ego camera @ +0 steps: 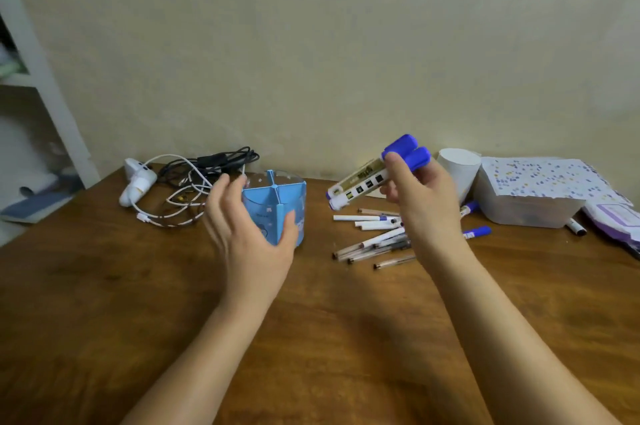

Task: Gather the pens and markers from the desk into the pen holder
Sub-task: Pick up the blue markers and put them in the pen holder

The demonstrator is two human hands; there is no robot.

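Left hand [249, 234] cups the blue pen holder [277, 206] mid-tabletop [104, 303], fingers spread around its near wall and hiding part of it. Right hand [422, 202] pinches two blue-capped markers [374, 175] aloft, just right of the holder; label print too blurred to read. Loose pens [374, 241] lie beneath, partly covered by the wrist. Tangled cables [194, 178] along the far edge.

Tangled cables [207, 175], white cup [459, 171], plastic container [526, 208], wooden desk [104, 286]
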